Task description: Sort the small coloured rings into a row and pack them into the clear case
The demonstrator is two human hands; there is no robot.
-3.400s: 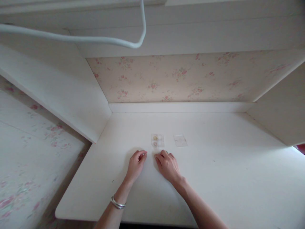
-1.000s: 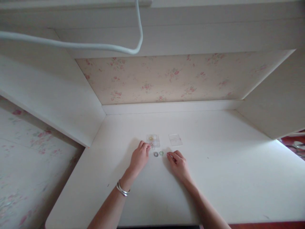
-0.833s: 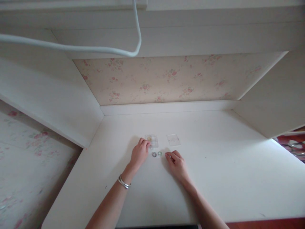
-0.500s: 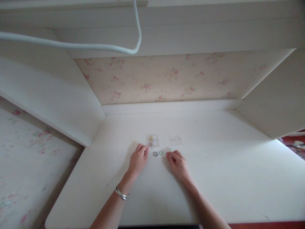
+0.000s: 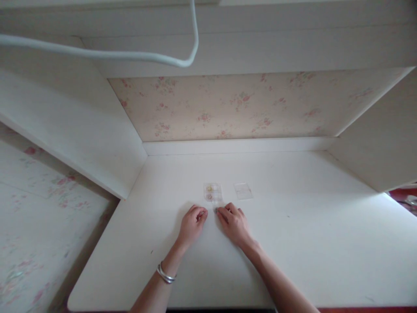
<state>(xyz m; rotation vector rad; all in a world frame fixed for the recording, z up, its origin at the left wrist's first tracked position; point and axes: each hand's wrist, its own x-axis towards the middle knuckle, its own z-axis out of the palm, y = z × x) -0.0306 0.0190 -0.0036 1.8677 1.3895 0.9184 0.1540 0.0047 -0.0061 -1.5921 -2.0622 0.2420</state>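
Note:
My right hand (image 5: 233, 222) rests on the white table with its fingers closed at a small dark grey ring (image 5: 216, 210), mostly covered by the fingertips. A small pale green ring is out of sight now, around where the right fingers are. To the left, my left hand (image 5: 192, 224) is closed, thumb against the fingers; whatever may be between them is hidden. Just beyond the hands lies a clear compartment box (image 5: 218, 190). In its left side are a yellowish ring (image 5: 209, 189) and a pinkish ring (image 5: 209, 197).
A clear flat lid (image 5: 243, 191) lies right of the box. The white table (image 5: 312, 243) runs back to a low ledge and floral wallpaper (image 5: 234, 108), between side panels. A white bent tube (image 5: 143, 56) hangs overhead at the upper left.
My right hand has moved left over the two loose rings, covering the green one. My left hand has drawn slightly back from the box. The whole view has shifted a little.

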